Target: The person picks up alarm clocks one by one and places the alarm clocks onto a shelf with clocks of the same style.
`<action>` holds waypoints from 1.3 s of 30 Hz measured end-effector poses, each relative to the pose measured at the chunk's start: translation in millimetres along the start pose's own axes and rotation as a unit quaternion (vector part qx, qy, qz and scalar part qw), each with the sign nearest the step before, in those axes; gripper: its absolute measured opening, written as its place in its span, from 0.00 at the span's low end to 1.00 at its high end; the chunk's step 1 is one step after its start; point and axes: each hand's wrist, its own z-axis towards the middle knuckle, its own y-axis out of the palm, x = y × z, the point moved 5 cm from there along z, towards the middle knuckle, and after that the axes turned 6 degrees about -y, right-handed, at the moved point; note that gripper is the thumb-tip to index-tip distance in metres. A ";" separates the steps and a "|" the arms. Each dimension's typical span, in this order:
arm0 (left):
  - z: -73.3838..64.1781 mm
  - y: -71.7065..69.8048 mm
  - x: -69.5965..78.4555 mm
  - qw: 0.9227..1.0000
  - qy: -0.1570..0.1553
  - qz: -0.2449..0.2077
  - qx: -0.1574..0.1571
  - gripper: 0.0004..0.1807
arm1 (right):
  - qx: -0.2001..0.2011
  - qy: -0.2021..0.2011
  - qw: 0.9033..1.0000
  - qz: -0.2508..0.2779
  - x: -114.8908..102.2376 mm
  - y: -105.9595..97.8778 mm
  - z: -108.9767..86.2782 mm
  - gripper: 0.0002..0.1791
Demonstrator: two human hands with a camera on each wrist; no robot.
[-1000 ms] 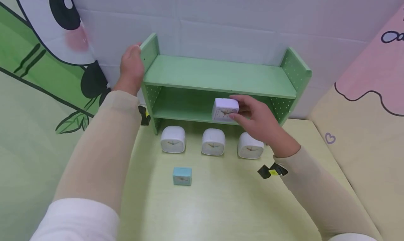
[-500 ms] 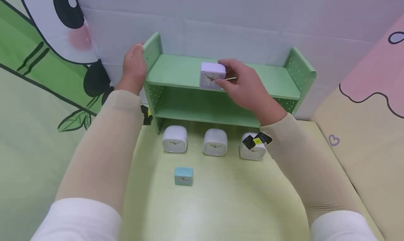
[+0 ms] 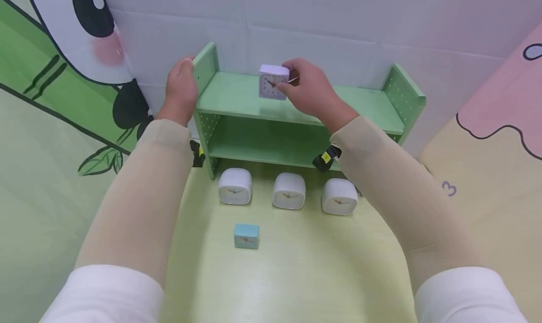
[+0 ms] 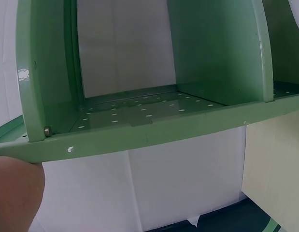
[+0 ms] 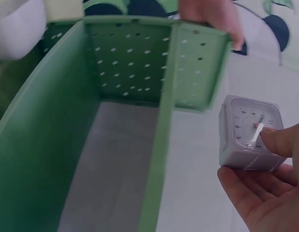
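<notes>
Between thumb and fingers, my right hand [image 3: 309, 88] pinches a small pale-lilac alarm clock [image 3: 271, 84] by its right side. The clock is upright, dial toward me, over the top board of a green two-tier shelf [image 3: 364, 97]. In the right wrist view the alarm clock [image 5: 253, 133] shows its numbered dial, with the thumb over the front edge and fingers beneath. My left hand [image 3: 180, 90] grips the shelf's left side panel near its upper end. Part of that hand [image 4: 16, 193] shows at the panel's edge in the left wrist view.
A row of three white rounded clocks [image 3: 289, 191] stands on the pale yellow table [image 3: 305, 266] before the shelf. Nearer me is a small blue box-shaped clock [image 3: 246, 236]. A pale wall [image 3: 322, 22] rises behind the shelf.
My right hand has carried the lilac clock up and leftward, from in front of the lower tier to over the top board. My left hand stays at the side panel.
</notes>
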 end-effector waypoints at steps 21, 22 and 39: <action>-5.6 1.9 3.7 1.000 -0.017 -0.005 -0.001 0.29 | -0.024 0.054 0.998 0.014 0.6 23.0 49.3 0.27; -5.6 1.9 2.9 1.000 -0.017 -0.005 -0.001 0.29 | -0.024 0.057 0.998 0.015 1.9 25.1 50.5 0.28; -7.6 5.5 -3.1 1.000 -0.009 -0.009 0.003 0.29 | -0.035 0.094 0.995 0.012 14.9 45.1 56.9 0.30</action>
